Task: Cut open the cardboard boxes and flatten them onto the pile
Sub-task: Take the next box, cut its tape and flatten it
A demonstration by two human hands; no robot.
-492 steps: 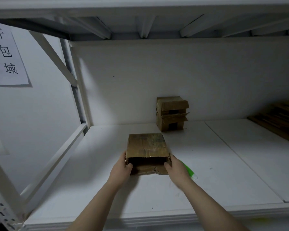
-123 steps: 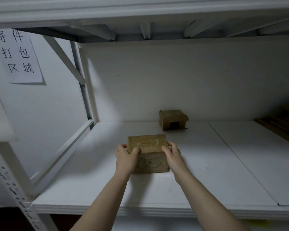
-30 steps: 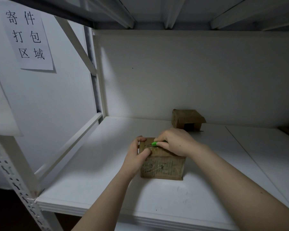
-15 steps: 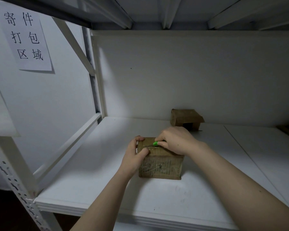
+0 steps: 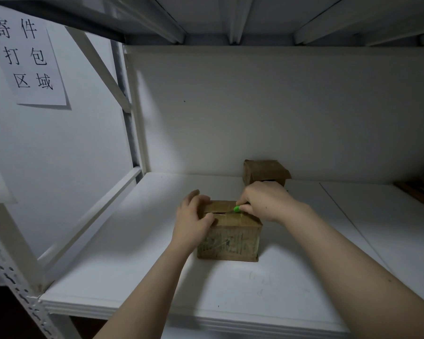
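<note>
1. The box (image 5: 230, 238) sits on the white shelf (image 5: 157, 265), toward its front. Its taped top faces up, so the seam is within reach.
2. The left hand (image 5: 194, 221) is clamped on the box's top left edge, thumb on the near side and fingers draped over the flap. This likely pins the box against the pull of the blade.
3. The right hand (image 5: 267, 201) is closed round a green cutter (image 5: 236, 209), with only its tip showing, set on the centre seam. A dark slit runs from there toward the left hand.
4. The cut looks partly done, and flattening has not yet begun.
5. A second box (image 5: 264, 171) waits against the back wall. The dark flat stack at the far right (image 5: 421, 194) is probably the pile.
</note>
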